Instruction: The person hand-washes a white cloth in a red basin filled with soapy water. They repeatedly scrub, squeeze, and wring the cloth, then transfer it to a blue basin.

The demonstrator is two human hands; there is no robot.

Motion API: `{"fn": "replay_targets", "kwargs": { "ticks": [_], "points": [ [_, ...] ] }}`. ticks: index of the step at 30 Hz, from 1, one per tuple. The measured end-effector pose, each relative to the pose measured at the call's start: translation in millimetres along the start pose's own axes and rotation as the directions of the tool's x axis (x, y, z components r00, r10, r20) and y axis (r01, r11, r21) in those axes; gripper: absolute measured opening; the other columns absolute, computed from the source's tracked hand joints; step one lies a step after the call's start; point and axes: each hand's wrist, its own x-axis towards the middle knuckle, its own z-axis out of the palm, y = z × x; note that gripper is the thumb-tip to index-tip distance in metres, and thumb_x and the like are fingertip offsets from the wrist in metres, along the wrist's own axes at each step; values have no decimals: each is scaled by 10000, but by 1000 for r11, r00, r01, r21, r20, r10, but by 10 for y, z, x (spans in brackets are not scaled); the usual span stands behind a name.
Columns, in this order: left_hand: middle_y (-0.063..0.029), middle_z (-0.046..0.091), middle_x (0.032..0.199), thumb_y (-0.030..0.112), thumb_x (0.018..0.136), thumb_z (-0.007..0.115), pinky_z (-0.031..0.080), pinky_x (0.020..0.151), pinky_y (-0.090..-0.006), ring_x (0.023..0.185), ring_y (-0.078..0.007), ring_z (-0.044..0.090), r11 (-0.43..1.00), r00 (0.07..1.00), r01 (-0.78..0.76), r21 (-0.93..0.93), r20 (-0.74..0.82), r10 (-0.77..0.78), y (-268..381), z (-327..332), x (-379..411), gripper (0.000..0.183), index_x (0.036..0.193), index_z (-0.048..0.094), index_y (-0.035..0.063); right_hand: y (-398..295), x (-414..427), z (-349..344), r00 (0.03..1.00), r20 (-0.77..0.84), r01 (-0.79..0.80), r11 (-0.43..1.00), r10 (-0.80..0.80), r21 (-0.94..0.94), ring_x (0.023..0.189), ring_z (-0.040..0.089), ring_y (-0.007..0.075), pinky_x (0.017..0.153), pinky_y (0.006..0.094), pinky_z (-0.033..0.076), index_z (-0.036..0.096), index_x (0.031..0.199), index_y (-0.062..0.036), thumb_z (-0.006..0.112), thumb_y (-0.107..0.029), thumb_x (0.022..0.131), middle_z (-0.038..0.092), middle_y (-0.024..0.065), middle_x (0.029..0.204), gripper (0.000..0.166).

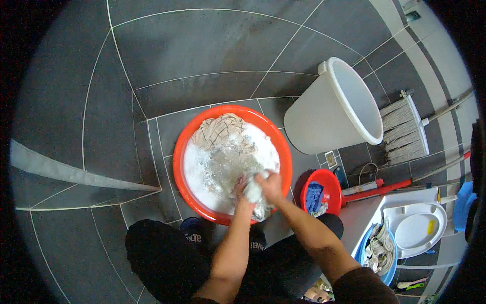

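Note:
A large red plastic basin (286,159) stands on the tiled floor, holding water and white suds (199,178). Both hands are at its near right part, gripping one wet whitish cloth (253,192) bunched between them. My left hand (242,190) is on the cloth's left side, low over the water, its fingers partly hidden by foam and cloth. On the cloth's right side, my right hand (270,186) has its fingers curled round it. Part of the cloth hangs over the near rim. A beige cloth with dark lines (220,131) lies half sunk at the basin's far side.
Right of the basin stand a tall white bin (319,117) and a small red bucket (332,186) with blue cloth (314,197). Farther right are a string mop (404,129), a toilet (415,228) and a blue basin of cloths (391,268). Tiled walls rise behind and left.

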Motion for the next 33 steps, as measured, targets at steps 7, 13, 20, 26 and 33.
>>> {"fn": "replay_targets", "kwargs": {
  "ticks": [7,13,20,26,33],
  "points": [
    [-46,618,927,183,831,630,493,723,-332,827,-162,585,926,957,-291,242,77,281,266,391,-18,187,948,625,37,267,-131,23,995,-91,-17,975,38,223,786,653,181,724,344,513,684,959,65,646,-231,816,707,141,843,331],
    [6,534,780,154,773,637,465,714,-299,735,-131,529,972,978,-204,118,78,196,728,1101,-228,65,758,585,118,648,14,-376,991,85,-135,883,108,450,833,643,173,759,312,505,658,1063,64,638,-196,867,702,85,872,326],
    [-41,626,812,119,719,611,485,748,-291,740,-144,568,981,837,-188,56,531,130,1060,1346,-455,84,719,534,86,503,75,-876,859,415,-367,205,-300,908,1269,484,279,1062,397,388,572,1275,-121,685,-363,846,460,96,1438,505],
    [6,597,776,157,737,675,415,733,-233,736,-82,507,968,785,-142,208,619,-18,1080,1370,-647,169,678,528,100,-204,184,-1133,756,497,-359,365,-425,859,1250,514,244,1069,410,403,430,1439,-154,720,-482,817,517,69,1378,761],
    [4,604,828,117,785,690,406,775,-254,810,-92,514,870,904,-185,458,426,-32,973,1357,-552,178,679,555,69,-318,282,-1062,989,136,-41,762,-62,647,849,626,160,760,303,500,667,1052,14,713,-224,809,684,70,929,344]
  ]
}}
